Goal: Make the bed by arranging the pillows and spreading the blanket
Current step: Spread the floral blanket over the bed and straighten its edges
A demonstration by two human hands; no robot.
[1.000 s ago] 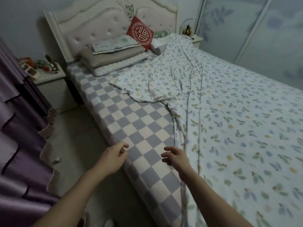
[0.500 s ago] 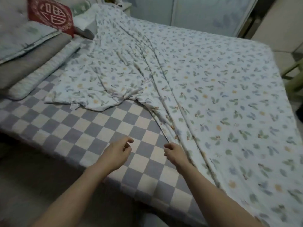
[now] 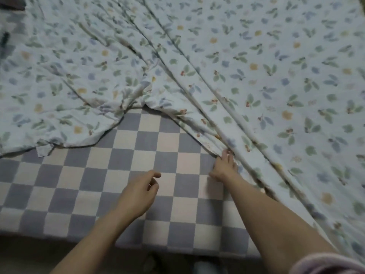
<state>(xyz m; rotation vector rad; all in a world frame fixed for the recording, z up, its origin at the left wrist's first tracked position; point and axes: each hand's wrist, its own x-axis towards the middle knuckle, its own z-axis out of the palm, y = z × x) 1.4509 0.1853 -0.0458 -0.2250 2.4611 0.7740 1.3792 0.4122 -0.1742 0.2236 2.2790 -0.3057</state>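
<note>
Blanket: white thin cotton blanket with small green, blue and yellow leaf print (image 3: 256, 76) covers the far and right part of the bed; it is bunched into long folds that run from the far left down to the near right.
Blanket edge: the crumpled edge crosses the middle of the view, and one loose corner lies at the left, on the sheet.
Sheet: grey and cream checkered bed sheet (image 3: 98, 184) is uncovered in the near left part, up to the near edge of the mattress.
Right hand: right hand (image 3: 224, 167) reaches to the folded edge of the blanket; its fingertips touch the fabric there and seem to pinch a fold, but the fingers are partly hidden by the cloth.
Left hand: left hand (image 3: 139, 191) hovers over the checkered sheet, just left of the right hand, with fingers loosely curled and holding nothing.
Sleeve: pink soft sleeve (image 3: 331, 264) shows at the near right corner.
Floor: dark floor (image 3: 39, 254) is at the near side, below the mattress edge.
</note>
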